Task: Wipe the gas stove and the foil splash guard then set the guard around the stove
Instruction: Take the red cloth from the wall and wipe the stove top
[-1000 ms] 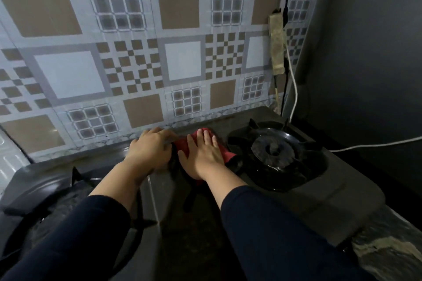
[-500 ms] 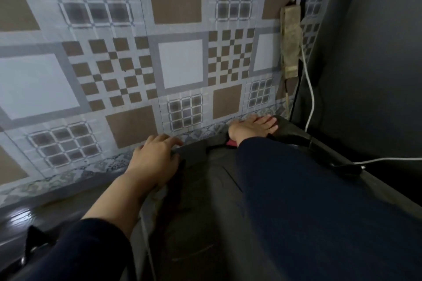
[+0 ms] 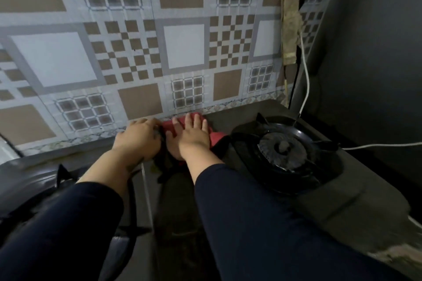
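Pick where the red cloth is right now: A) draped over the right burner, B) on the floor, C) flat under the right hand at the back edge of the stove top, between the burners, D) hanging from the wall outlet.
C: the right hand lies flat, fingers spread, on the red cloth on the stove top by the patterned wall, left of the right burner.

Dim, soft-focus view, edges wide-angle bent.

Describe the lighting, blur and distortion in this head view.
Head view: dim, flat light; soft glare on the right burner ring; motion blur smears the sleeves and lower edge; wide-angle lens bows the patterned wall; right hand on the red cloth stays fairly sharp.
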Tool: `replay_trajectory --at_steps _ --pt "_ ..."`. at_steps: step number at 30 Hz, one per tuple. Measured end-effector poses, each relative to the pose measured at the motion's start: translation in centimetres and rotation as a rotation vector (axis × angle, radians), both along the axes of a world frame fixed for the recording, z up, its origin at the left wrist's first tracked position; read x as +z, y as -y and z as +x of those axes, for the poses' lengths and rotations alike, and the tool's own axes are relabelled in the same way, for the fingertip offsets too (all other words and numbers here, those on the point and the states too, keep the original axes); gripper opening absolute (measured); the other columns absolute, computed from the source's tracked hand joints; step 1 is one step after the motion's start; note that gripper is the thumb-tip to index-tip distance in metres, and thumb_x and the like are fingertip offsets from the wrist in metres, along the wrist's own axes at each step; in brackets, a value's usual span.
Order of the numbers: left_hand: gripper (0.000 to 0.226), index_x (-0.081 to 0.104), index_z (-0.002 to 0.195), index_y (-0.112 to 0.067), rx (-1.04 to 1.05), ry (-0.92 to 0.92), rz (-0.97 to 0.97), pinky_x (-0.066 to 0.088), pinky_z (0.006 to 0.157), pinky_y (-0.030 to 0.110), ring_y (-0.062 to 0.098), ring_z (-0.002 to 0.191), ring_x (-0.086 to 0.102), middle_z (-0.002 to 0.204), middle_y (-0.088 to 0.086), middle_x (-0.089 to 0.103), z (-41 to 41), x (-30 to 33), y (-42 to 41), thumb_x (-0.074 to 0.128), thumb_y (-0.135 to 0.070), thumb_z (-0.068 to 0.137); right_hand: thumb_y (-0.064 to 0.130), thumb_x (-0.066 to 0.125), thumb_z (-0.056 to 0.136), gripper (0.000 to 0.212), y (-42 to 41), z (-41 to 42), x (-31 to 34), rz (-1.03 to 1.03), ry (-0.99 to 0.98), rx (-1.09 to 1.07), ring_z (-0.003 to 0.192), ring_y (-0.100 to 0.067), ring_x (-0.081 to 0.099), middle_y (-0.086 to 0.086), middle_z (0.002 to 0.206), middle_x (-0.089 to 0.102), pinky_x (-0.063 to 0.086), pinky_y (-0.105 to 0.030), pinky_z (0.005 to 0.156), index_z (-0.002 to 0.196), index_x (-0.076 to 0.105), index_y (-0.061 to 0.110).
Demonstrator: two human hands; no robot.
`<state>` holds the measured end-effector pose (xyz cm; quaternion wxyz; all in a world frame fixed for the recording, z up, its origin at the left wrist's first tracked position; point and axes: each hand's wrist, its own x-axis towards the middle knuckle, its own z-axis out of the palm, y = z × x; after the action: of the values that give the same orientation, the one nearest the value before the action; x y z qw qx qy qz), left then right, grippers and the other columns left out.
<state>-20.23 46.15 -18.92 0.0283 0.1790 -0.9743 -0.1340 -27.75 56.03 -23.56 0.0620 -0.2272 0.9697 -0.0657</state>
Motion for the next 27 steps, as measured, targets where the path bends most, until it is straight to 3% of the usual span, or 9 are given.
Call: replay_trajectory --at_steps 3,6,12,15,18,23,27 --pt "0.047 0.043 0.136 -0.028 0.063 0.034 -0.018 0.038 0.105 0.046 0.028 0.132 0.039 0.144 0.004 0.045 3.9 0.5 -0.1 0.048 -0.027 0.089 0.049 0.015 0.097 0.055 -1.6 3.6 0.2 -0.027 0.008 0.245 0.148 -0.026 -0.008 -0.002 0.162 -0.003 -0.005 -0.048 0.118 0.149 0.007 0.037" --pt "0.046 0.044 0.136 -0.027 0.094 0.061 -0.046 0.036 0.105 0.046 0.029 0.133 0.038 0.144 0.005 0.044 7.4 0.3 -0.6 0.048 -0.032 0.090 0.049 0.014 0.098 0.053 -3.1 7.0 0.2 -0.044 0.003 0.361 0.148 -0.023 -0.006 0.003 0.162 -0.001 -0.004 -0.046 0.119 0.149 0.009 0.039" --pt "0.046 0.042 0.139 -0.025 0.107 0.024 -0.038 0.030 0.111 0.048 0.026 0.140 0.032 0.152 0.003 0.035 12.1 -0.8 -1.7 0.043 -0.037 0.094 0.051 0.016 0.097 0.053 -6.1 13.0 -0.1 -0.056 -0.020 0.423 0.148 -0.021 -0.007 0.004 0.161 -0.002 -0.005 -0.045 0.119 0.149 0.009 0.040" --pt "0.056 0.024 0.149 -0.023 0.108 0.027 -0.011 0.013 0.117 0.054 0.018 0.149 0.008 0.162 -0.005 0.011 13.5 -1.8 -2.3 0.031 -0.045 0.097 0.052 0.018 0.096 0.053 -8.0 15.8 -0.2 -0.058 -0.030 0.451 0.148 -0.021 -0.009 0.004 0.161 -0.003 -0.005 -0.046 0.119 0.147 0.008 0.042" --pt "0.063 0.008 0.152 -0.022 0.114 0.038 -0.011 0.006 0.119 0.054 0.013 0.149 -0.006 0.162 -0.009 -0.002 14.0 -2.6 -2.7 0.020 -0.051 0.097 0.051 0.020 0.095 0.053 -10.0 18.1 -0.2 -0.082 -0.035 0.495 0.148 -0.017 -0.010 0.006 0.161 -0.002 -0.006 -0.045 0.119 0.147 0.012 0.043" --pt "0.066 0.004 0.152 -0.023 0.124 0.056 -0.020 0.002 0.116 0.060 0.012 0.148 -0.010 0.162 -0.010 -0.006 14.1 -2.9 -3.0 0.014 -0.055 0.096 0.051 0.028 0.094 0.050 -12.6 19.7 0.1 -0.085 -0.034 0.606 0.147 -0.009 -0.010 0.012 0.160 0.002 -0.007 -0.043 0.118 0.144 0.020 0.048" --pt "0.065 0.003 0.152 -0.024 0.116 0.056 -0.023 -0.003 0.113 0.066 0.012 0.148 -0.012 0.161 -0.011 -0.007 14.0 -2.8 -3.0 0.013 -0.055 0.096 0.044 0.039 0.093 0.055 -12.4 19.8 1.5 -0.123 0.149 0.556 0.146 -0.008 -0.012 0.011 0.160 0.004 -0.019 -0.049 0.114 0.144 0.019 0.049"
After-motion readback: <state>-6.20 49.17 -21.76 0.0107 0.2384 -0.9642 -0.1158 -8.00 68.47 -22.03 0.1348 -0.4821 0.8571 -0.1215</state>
